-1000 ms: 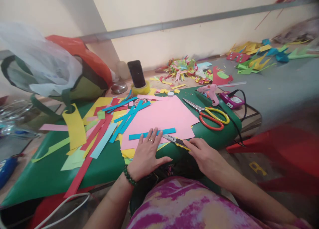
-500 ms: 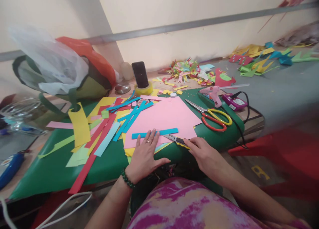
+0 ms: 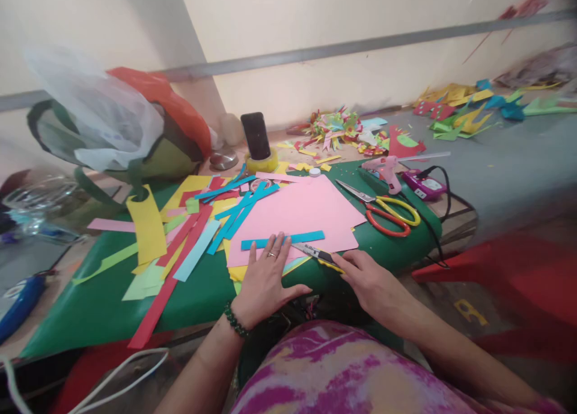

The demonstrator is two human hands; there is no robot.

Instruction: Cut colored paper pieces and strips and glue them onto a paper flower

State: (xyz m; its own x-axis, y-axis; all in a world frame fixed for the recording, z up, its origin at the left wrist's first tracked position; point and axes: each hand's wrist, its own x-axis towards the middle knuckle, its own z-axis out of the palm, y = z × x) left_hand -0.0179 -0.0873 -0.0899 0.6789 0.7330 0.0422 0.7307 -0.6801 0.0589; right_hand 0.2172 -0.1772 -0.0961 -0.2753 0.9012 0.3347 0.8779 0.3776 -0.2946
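My left hand (image 3: 265, 273) lies flat with spread fingers, its fingertips on a blue paper strip (image 3: 309, 237). Under the strip is a sheet of pink paper (image 3: 311, 207), with yellow and light blue sheets showing below its near edge. My right hand (image 3: 363, 276) is closed around a utility knife (image 3: 322, 255) with a dark and yellow handle. The knife's blade points left, its tip beside the strip near my left fingers. More blue strips (image 3: 246, 213) lie crossed at the pink sheet's left side.
Scissors (image 3: 383, 213) lie to the right, near a pink glue gun (image 3: 385, 170) and a purple power adapter (image 3: 424, 184). A phone (image 3: 256, 136) leans upright on a tape roll (image 3: 262, 161). Coloured strips, including a red strip (image 3: 169, 288), cover the left. A bag (image 3: 175, 155) stands behind.
The whole view has shifted very slightly. My hands, the knife and the blue strip keep nearly the same places relative to one another.
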